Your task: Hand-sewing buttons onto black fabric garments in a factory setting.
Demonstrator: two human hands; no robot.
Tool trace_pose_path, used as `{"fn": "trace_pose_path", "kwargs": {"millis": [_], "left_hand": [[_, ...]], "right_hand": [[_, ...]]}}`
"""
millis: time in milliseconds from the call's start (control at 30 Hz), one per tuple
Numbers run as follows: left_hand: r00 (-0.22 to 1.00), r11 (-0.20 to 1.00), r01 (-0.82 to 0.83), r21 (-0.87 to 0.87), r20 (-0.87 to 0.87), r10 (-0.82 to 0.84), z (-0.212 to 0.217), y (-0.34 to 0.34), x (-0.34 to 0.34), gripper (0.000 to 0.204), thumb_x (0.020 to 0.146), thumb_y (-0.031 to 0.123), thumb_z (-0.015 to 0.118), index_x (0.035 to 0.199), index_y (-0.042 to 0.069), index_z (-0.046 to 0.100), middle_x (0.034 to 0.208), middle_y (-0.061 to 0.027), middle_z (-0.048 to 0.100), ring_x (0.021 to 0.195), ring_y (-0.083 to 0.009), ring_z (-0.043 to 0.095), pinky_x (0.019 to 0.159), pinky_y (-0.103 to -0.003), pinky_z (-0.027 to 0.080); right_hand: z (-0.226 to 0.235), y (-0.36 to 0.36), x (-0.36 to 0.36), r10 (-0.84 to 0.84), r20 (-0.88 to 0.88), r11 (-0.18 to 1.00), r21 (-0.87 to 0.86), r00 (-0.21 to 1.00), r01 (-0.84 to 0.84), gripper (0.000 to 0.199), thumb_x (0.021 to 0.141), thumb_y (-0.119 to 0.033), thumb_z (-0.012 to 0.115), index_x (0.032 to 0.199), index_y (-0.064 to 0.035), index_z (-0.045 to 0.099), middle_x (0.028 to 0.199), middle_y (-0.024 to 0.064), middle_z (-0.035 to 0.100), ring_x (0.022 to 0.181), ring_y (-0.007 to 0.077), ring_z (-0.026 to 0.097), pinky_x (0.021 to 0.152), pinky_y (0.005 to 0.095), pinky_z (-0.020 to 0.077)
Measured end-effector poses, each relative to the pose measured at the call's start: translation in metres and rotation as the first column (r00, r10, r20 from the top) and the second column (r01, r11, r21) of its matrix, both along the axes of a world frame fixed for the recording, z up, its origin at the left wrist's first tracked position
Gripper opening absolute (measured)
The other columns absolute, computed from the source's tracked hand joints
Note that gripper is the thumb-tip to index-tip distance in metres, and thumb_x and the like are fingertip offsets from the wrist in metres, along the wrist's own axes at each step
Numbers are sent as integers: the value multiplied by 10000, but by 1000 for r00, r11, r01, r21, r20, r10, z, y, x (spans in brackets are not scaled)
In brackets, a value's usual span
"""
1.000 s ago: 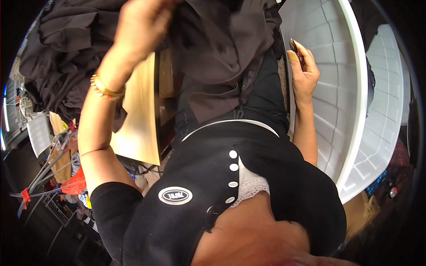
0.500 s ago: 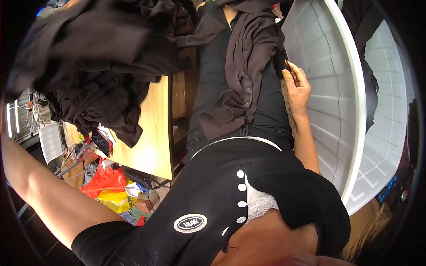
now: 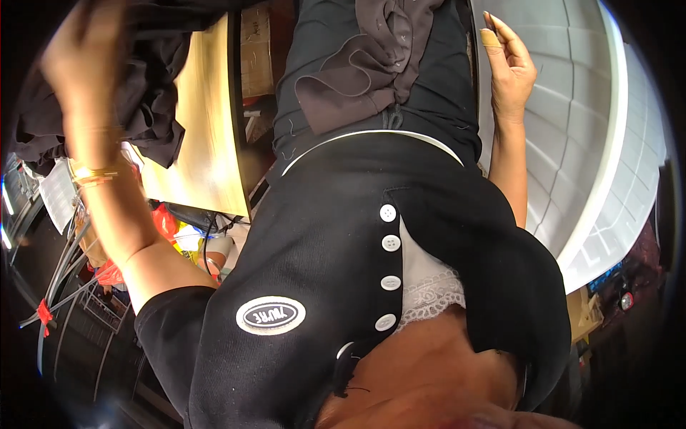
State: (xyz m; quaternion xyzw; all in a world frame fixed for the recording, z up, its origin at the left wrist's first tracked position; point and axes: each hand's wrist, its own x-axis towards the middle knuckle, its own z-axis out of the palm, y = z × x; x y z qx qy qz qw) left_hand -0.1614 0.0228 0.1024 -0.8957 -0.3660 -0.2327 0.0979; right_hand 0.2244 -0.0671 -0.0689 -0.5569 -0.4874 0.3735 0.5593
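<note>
While rumpled brown fabric (image 3: pixel 346 86) right of the pale wooden table (image 3: pixel 207 129) looks unfinished, a dark fabric heap (image 3: pixel 158 107) lies on it; the left hand (image 3: pixel 87 68) blurs, grip unclear; the right hand (image 3: pixel 511 71) pinches a small dark object (image 3: pixel 490 23).

Left hand (image 3: pixel 86 57) motion-blurred, in front of dark cloth heap (image 3: pixel 157 89); contact unclear. Gold-coloured bracelet (image 3: pixel 96 175) on that wrist. Heap overhangs pale wood tabletop (image 3: pixel 207 118). Right hand (image 3: pixel 513 75) just beside the inner wall of a white bin (image 3: pixel 572 107), small dark item (image 3: pixel 489 23) pinched between thumb and finger, kind unclear; tan wrap (image 3: pixel 490 38) on thumb. Dark brown cloth (image 3: pixel 346 82) bunched across the lap, over black trousers (image 3: pixel 446 79). Cardboard (image 3: pixel 255 57) beyond tabletop's edge. Red plastic (image 3: pixel 164 222) below, lower left.
</note>
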Motion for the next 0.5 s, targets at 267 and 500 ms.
{"fn": "trace_pose_path", "kwargs": {"millis": [267, 500], "left_hand": [[958, 730, 202, -653, 287, -9, -136, -58, 106, 247, 882, 148, 644, 1113, 63, 649, 1119, -99, 647, 1081, -300, 589, 958, -397, 445], [875, 815, 401, -418, -87, -475, -137, -33, 137, 299, 816, 99, 582, 1102, 53, 655, 1144, -117, 580, 1274, -310, 451, 1164, -514, 208]], "right_hand": [[-13, -16, -31, 178, -210, 921, -308, 961, -238, 170, 877, -78, 702, 1018, 13, 677, 929, -3, 671, 830, 35, 587, 750, 178, 462], [0, -32, -33, 158, -205, 853, -464, 966, -238, 131, 890, -98, 684, 988, -11, 683, 872, -40, 647, 775, 13, 555, 713, 168, 432]]}}
